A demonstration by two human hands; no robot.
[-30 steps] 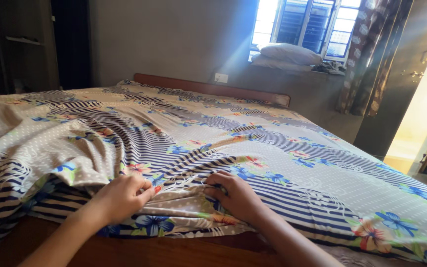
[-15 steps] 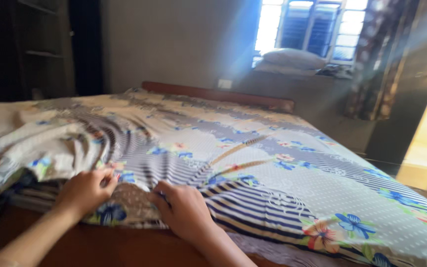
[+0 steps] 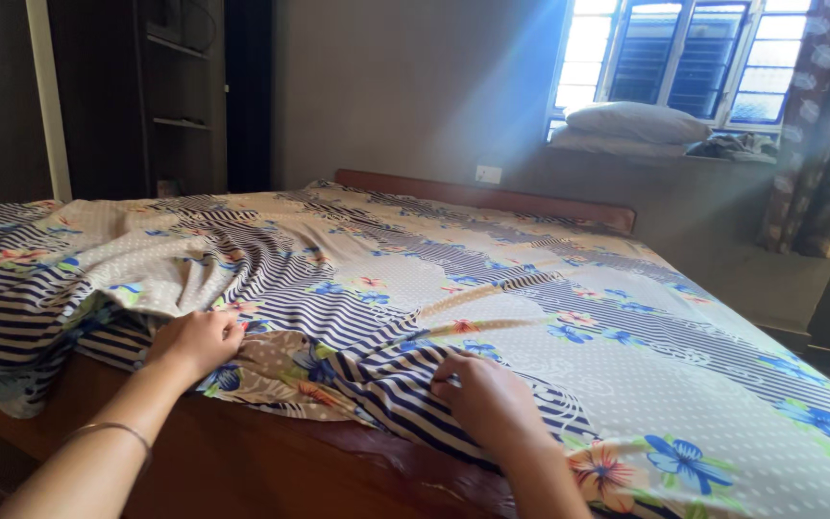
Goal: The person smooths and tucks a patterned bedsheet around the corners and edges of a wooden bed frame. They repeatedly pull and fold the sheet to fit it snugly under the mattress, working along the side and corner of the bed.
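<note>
Both forearms reach in from the bottom of the frame. The left hand [image 3: 194,343] sits left of centre, knuckles up, fingers curled into a loose fist. A thin bangle rings the left forearm. The right hand [image 3: 485,399], lower centre, lies palm down with fingers bent and pinched.

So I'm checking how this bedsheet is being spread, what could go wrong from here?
The left hand and right hand both grip the bedsheet near the bed's wooden edge. A hard tug might drag the flat far side out of place. The bunched folds on the left could stay creased. The loose corner hanging over the edge may slide off.
</note>
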